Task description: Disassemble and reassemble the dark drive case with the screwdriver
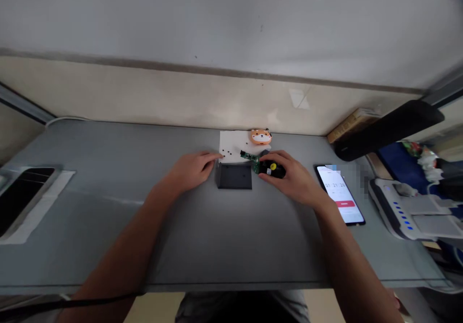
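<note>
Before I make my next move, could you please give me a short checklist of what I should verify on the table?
1. Black part with green circuit board held in the right hand: ok.
2. Small dark pieces present on the white paper: ok.
3. Left hand gripping a piece: cannot tell; its fingertip is at the paper's left edge.
4. Dark rectangular part lying on the table: ok, on the near side of the paper.
5. Paper free of other objects: not ok; an orange animal-faced object overlaps its far right corner.

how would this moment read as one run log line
left grip: index fingertip near small dark pieces on white paper | right grip: holding black part with green circuit board | between grips: dark rectangular piece
</note>
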The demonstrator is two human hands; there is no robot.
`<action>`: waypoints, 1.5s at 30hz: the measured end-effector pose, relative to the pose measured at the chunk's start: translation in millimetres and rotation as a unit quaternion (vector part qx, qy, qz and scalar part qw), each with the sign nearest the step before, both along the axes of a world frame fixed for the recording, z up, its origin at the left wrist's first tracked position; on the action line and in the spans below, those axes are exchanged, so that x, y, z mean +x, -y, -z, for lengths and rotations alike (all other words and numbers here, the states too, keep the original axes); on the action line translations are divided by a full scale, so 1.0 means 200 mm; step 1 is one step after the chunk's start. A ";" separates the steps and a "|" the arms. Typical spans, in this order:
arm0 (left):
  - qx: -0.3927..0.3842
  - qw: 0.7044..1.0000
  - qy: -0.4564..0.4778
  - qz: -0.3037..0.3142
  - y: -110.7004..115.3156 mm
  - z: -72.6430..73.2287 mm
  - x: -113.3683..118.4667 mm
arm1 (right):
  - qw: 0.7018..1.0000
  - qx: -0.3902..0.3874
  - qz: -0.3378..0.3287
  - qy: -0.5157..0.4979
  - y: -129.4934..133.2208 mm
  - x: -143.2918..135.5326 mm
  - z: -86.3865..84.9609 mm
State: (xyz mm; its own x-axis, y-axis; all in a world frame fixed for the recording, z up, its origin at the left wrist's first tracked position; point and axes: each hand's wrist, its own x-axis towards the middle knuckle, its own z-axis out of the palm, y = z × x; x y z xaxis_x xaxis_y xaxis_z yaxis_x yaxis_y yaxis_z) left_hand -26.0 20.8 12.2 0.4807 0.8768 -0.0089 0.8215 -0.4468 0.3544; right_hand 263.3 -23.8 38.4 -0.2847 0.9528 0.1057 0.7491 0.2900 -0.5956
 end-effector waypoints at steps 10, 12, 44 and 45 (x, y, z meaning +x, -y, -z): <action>0.022 1.000 0.008 -0.020 -0.01 0.02 -0.01 | 0.976 -0.195 -0.076 -0.066 0.02 0.11 -0.15; 0.024 0.999 0.009 -0.022 -0.02 0.02 -0.01 | 0.971 -0.212 -0.084 -0.079 0.03 0.11 -0.17; -0.027 0.999 -0.017 0.014 0.06 -0.06 0.06 | 0.975 0.119 -0.117 0.146 0.07 -0.12 0.02; -0.026 0.999 -0.018 0.014 0.06 -0.06 0.06 | 0.974 0.130 -0.117 0.146 0.07 -0.12 0.03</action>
State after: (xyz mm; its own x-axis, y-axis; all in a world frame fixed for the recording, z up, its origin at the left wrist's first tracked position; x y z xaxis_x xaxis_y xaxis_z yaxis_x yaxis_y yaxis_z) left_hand -13.1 8.9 23.4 0.5040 0.8607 -0.0722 0.8214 -0.4518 0.3482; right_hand 239.2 -38.8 33.2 -0.5441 0.8104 0.2172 0.7710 0.5850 -0.2516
